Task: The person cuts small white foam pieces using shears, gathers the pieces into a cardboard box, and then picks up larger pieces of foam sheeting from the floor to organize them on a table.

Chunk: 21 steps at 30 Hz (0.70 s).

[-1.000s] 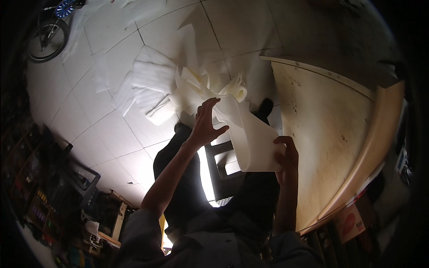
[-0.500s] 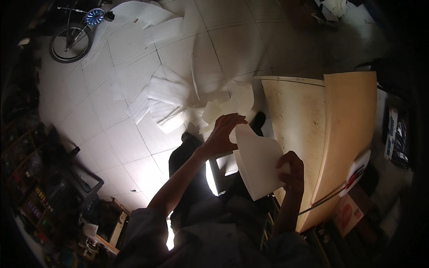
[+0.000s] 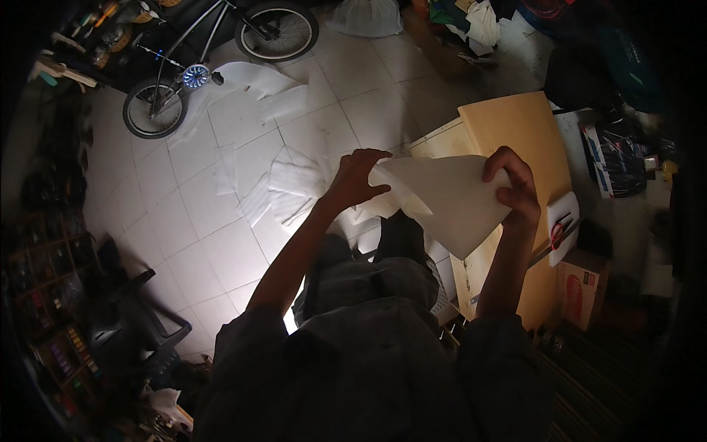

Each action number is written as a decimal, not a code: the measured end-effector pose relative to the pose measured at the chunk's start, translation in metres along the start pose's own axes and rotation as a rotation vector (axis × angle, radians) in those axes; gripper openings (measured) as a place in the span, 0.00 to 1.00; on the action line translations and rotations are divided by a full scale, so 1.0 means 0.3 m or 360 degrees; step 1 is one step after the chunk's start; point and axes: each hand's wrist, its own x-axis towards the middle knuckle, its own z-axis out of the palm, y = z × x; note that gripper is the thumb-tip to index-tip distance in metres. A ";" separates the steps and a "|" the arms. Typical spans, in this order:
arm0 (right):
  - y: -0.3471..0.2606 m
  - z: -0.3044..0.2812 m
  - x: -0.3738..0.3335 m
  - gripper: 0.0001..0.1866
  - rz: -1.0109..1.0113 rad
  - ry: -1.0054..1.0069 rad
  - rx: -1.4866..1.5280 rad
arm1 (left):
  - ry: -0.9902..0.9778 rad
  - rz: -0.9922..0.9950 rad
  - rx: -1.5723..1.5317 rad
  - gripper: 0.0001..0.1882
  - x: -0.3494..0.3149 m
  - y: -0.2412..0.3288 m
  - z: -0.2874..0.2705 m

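A large pale sheet, apparently paper, hangs in the air in front of my body, bent and tilted. My right hand pinches its right edge, fingers curled over the front. At the sheet's left end, my left hand is bent round the edge, thumb below and fingers above. The exact contact there is partly hidden. Below and behind lie loose white sheets on the tiled floor, some overlapping in a heap near my feet.
On my right stands a table with a tan board, bearing red-handled scissors on a white piece. A printed carton sits beside it. Far left is a bicycle; a dark chair and shelves stand at left.
Both hands have lifted the sheet farther forward, and the right hand has moved up and right. The sheet now lies more sideways between them. The view has shifted, showing more of the bicycle.
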 end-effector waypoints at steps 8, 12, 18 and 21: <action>-0.307 -0.052 -0.019 0.20 -0.0469 -0.0062 0.0206 | -0.0329 -0.0475 0.0573 0.40 -0.055 -0.083 0.043; -0.382 -0.205 -0.054 0.20 -0.0599 -0.0039 0.0387 | -0.0240 -0.0420 0.0420 0.23 -0.015 -0.084 -0.025; -0.524 -0.530 -0.149 0.22 -0.0946 0.0329 0.0461 | 0.0033 -0.0342 0.0493 0.17 0.112 -0.050 -0.149; -0.562 -0.779 -0.231 0.24 -0.1177 0.0500 0.0414 | 0.0047 -0.0351 0.0518 0.16 0.233 -0.029 -0.163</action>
